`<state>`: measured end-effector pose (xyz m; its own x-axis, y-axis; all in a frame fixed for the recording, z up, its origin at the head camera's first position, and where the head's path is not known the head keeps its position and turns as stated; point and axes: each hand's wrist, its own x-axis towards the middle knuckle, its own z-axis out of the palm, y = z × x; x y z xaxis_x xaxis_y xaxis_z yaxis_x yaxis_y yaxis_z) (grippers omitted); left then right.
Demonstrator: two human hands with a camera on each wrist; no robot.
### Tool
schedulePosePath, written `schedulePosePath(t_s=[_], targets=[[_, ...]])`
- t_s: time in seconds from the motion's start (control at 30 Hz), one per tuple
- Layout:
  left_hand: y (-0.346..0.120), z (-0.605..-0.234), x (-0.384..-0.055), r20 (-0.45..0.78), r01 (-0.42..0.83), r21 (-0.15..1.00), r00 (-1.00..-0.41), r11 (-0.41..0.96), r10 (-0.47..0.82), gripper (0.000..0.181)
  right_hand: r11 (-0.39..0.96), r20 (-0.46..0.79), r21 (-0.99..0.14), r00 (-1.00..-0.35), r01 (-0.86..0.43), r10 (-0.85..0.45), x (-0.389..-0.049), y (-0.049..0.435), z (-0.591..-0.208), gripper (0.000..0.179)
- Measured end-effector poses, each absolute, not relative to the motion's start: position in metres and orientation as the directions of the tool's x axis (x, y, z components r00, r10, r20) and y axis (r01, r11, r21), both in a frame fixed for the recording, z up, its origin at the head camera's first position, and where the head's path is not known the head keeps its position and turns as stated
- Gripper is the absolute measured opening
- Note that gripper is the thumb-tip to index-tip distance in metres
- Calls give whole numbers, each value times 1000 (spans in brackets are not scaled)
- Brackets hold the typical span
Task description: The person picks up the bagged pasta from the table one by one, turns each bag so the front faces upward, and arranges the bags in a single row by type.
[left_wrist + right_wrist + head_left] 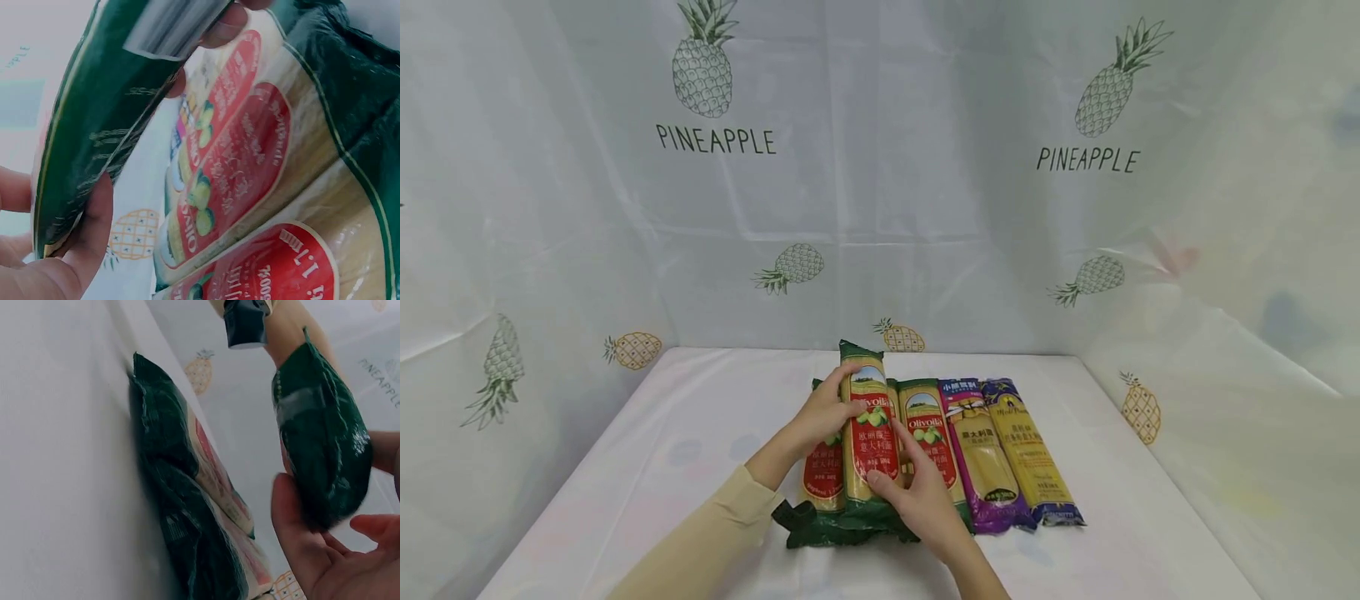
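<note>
Both hands hold one spaghetti packet (871,450) with green ends and a red Olivoila label, raised and tilted over similar packets. My left hand (822,414) grips its upper left side, the thumb across the front. Lower down, my right hand (925,498) has its thumb on the front and fingers at the right edge. The left wrist view shows the green back of the held packet (94,131) between fingers of both hands. Under and beside it lie matching spaghetti packets, one at left (823,475) and one at right (928,417).
To the right lie a purple-edged spaghetti packet (985,450) and a yellow packet with blue ends (1030,450), side by side. All rest on a white cloth-covered table (662,467). A pineapple-print curtain (895,208) rises behind the table and along both sides.
</note>
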<state>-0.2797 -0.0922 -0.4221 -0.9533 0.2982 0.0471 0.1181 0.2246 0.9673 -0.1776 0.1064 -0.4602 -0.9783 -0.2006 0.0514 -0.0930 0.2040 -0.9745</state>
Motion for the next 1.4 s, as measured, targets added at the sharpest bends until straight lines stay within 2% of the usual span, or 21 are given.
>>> schedulePosePath(t_s=[0.1, 0.23, 0.43, 0.73, 0.97, 1.1, 1.23, 1.4], targets=[[-92, -421, -281, 35, 97, 976, -954, 196, 298, 68, 181, -14, -983, -974, -27, -224, -179, 111, -459, 85], [-93, -421, -283, 10, 63, 984, -954, 169, 298, 68, 74, -104, -993, -956, 87, -275, -182, 119, -458, 82], [-96, -420, -283, -31, 12, 992, -945, 129, 325, 67, -66, -147, -981, -916, 184, -372, -185, 120, -461, 86], [-99, -422, -283, -20, 65, 976, -925, 210, 380, 69, 2, -71, -997, -938, 74, -339, -184, 115, -469, 85], [-108, -416, -282, 56, 217, 881, -930, 420, 364, 65, -3, -39, -999, -949, 42, -312, -182, 111, -468, 85], [-118, -416, -288, 33, 173, 910, -936, 376, 350, 60, -28, -8, -999, -947, 18, -322, -179, 107, -464, 85], [-128, -418, -295, -5, 111, 942, -938, 315, 346, 62, -43, 5, -999, -939, 10, -345, -178, 101, -461, 84], [-137, -416, -300, -18, 88, 950, -942, 298, 336, 67, 58, 31, -997, -932, -56, -362, -178, 92, -458, 83]])
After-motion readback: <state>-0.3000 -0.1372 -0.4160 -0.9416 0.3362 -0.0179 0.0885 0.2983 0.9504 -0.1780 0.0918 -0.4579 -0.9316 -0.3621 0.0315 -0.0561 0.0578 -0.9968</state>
